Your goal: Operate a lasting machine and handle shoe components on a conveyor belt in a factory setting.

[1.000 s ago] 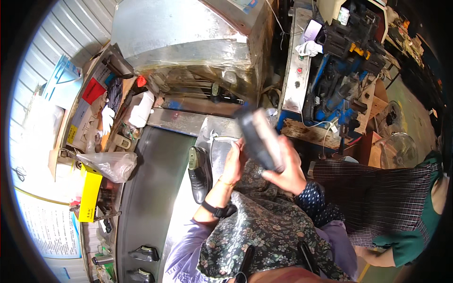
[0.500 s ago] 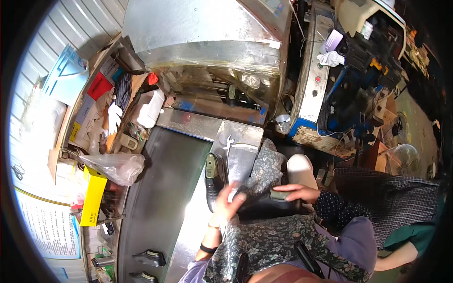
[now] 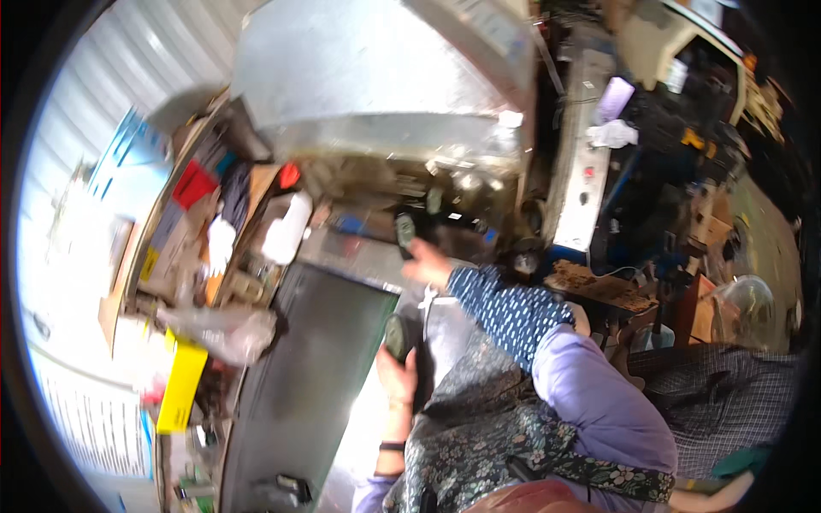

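Note:
My right hand (image 3: 426,263) reaches forward to the mouth of the metal-hooded machine. Its fingers are closed on a black shoe with a greenish shoe last (image 3: 404,227) showing in its top. Nearer to me, my left hand (image 3: 397,378) grips the near end of another black shoe on a last (image 3: 397,337), which stands at the right edge of the dark belt. A further greenish last (image 3: 434,200) shows inside the machine's opening. Between my arms, a light metal tool (image 3: 429,296) lies on the metal plate, partly covered and blurred.
The metal hood (image 3: 368,68) stands ahead of me, and the dark conveyor belt (image 3: 316,359) runs along my left with a black shoe (image 3: 293,488) on it. Shelves with a yellow box (image 3: 181,385) and a plastic bag (image 3: 227,335) flank the belt. Someone in checked cloth (image 3: 718,385) is close on my right.
My right hand has gone from the shoe in my lap forward and left to the machine's mouth. My left hand has closed on the shoe beside the belt. The view has shifted slightly.

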`<state>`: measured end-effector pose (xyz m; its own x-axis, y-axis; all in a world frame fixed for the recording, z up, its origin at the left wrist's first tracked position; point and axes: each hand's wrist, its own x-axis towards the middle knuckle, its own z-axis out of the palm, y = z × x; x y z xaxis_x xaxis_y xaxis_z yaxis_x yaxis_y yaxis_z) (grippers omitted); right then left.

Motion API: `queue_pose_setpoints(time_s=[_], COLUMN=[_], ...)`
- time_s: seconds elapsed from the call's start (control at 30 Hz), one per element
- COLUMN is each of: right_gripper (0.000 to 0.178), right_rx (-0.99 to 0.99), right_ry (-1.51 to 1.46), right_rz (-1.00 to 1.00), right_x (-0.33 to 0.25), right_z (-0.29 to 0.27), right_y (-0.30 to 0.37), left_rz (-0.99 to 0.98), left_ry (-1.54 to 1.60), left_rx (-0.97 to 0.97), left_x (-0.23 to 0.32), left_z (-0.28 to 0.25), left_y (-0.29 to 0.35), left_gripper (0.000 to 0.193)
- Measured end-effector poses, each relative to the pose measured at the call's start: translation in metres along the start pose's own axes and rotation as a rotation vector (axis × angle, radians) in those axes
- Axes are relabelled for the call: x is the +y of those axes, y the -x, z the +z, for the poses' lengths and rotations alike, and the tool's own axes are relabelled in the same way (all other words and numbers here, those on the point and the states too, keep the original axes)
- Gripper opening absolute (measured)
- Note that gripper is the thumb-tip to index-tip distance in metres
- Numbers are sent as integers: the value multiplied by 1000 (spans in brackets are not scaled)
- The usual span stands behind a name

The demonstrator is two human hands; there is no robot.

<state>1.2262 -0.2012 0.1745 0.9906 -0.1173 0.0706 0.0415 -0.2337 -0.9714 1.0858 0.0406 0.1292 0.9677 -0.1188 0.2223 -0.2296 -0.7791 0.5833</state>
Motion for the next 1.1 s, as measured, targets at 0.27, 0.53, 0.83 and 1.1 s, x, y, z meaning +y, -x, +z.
queue_pose_setpoints(time_s=[0.27,0.53,0.83,1.1], right_gripper=[64,85,73,75], right_rx=[-393,-53,288,636], right_ry=[-258,-980,-675,47], right_rz=[278,66,272,-41], right_x=[23,-36,-42,-44], right_z=[41,-98,-219,-364], right_y=[202,273,381,377], left_rz=[-555,-326,-452,-362], left_ry=[1028,1555,1187,935], left_rx=[-211,-695,-1157,-1139], left_x=[-4,159,227,138], left_z=[-28,34,77,80], left_y=[-31,17,62,82], left_gripper=[44,67,39,37])
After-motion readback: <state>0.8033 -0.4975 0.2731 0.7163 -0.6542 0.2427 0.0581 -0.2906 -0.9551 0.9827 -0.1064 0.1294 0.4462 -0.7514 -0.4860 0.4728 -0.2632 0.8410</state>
